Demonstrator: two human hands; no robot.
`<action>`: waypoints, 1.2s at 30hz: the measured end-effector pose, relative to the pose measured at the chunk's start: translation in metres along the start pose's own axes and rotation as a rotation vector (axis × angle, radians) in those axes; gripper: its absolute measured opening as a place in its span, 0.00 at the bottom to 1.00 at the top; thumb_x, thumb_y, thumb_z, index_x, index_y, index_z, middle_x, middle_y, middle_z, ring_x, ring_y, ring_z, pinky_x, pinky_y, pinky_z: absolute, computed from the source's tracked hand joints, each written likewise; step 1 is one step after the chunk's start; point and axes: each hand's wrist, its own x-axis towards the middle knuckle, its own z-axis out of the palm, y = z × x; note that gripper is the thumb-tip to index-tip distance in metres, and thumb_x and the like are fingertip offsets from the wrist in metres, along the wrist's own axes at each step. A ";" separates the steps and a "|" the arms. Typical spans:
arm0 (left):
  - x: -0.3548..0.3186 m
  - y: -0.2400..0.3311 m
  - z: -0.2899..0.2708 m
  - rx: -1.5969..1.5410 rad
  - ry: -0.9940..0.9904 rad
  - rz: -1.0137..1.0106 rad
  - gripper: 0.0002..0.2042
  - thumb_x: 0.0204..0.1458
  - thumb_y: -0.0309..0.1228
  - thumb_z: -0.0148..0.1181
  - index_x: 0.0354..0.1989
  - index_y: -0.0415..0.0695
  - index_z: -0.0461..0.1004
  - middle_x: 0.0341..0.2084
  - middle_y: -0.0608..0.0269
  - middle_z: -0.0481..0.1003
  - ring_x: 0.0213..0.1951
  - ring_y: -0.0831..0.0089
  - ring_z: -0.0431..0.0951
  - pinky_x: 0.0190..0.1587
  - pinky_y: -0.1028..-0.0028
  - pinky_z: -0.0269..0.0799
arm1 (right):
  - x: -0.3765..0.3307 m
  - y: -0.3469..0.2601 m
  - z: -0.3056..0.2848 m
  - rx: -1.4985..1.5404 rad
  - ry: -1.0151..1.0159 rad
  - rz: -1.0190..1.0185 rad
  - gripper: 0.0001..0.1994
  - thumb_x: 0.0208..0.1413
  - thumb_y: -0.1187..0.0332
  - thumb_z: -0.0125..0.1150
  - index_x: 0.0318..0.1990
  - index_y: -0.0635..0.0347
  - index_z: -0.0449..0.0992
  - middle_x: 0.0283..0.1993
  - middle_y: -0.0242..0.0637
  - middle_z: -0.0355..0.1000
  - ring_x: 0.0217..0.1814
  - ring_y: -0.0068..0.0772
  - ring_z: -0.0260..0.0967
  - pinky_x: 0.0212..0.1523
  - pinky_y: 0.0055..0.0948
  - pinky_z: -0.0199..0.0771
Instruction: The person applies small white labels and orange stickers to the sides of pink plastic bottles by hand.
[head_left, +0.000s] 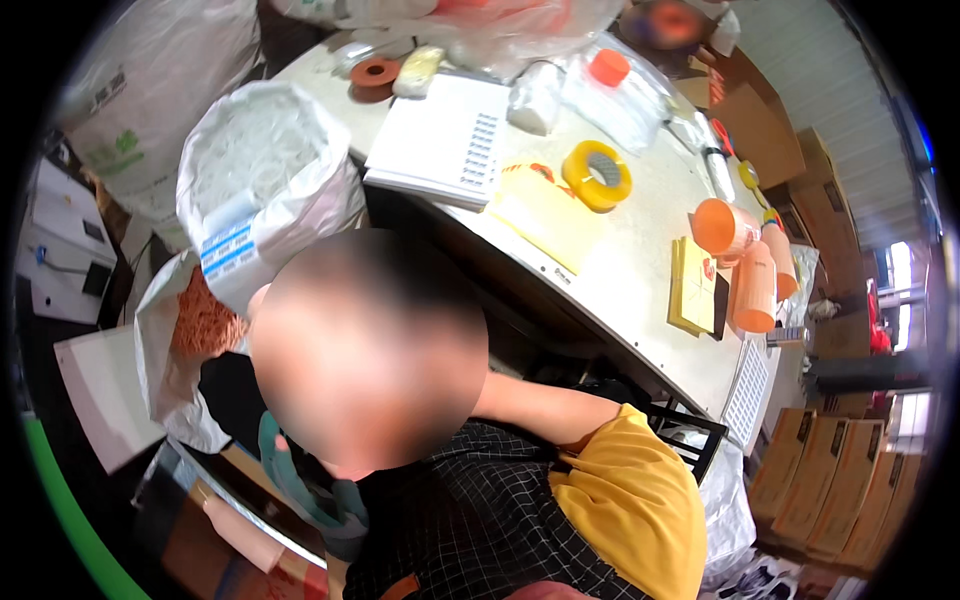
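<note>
A large round blur [365,355] covers the middle of the head view, with skin tones inside it. My right forearm [550,408] comes out of a yellow sleeve [635,490] and runs leftward into this blur, which hides the hand. Skin shows at the blur's lower edge too, near a grey-green curved band [290,480], but my left hand cannot be made out. What either hand holds is hidden. Beneath lies a black checked apron [470,520]. Beyond the blur, yellow paper sheets [545,220] lie at the table's near edge, beside a roll of yellow tape [597,176].
A white table [630,255] bears a stack of white paper [440,135], orange tumblers [755,290] and a yellow packet [690,285]. At left stand a bag of clear plastic pieces [265,150] and a bag of shredded paper [205,315]. Cardboard boxes [830,485] stand at right.
</note>
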 end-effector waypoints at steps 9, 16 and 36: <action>-0.015 -0.011 0.051 -0.147 -0.027 -0.048 0.29 0.71 0.42 0.54 0.71 0.33 0.65 0.65 0.42 0.70 0.63 0.49 0.74 0.63 0.59 0.71 | 0.106 0.134 -0.259 -0.375 0.886 0.058 0.04 0.59 0.74 0.64 0.38 0.65 0.75 0.33 0.33 0.74 0.37 0.23 0.70 0.39 0.29 0.72; -0.002 -0.020 0.066 -0.094 -0.155 0.013 0.33 0.50 0.25 0.69 0.67 0.36 0.69 0.63 0.44 0.73 0.58 0.48 0.77 0.60 0.56 0.76 | 0.093 0.198 -0.382 -0.870 0.855 0.645 0.28 0.55 0.51 0.76 0.50 0.69 0.79 0.44 0.51 0.79 0.48 0.57 0.77 0.52 0.49 0.74; 0.001 -0.015 0.095 -0.156 -0.496 -0.108 0.26 0.51 0.31 0.73 0.60 0.43 0.75 0.58 0.53 0.77 0.57 0.51 0.78 0.59 0.55 0.74 | -0.018 0.107 -0.185 -1.021 -0.104 -0.086 0.14 0.58 0.70 0.70 0.52 0.49 0.83 0.57 0.33 0.82 0.63 0.43 0.75 0.64 0.51 0.67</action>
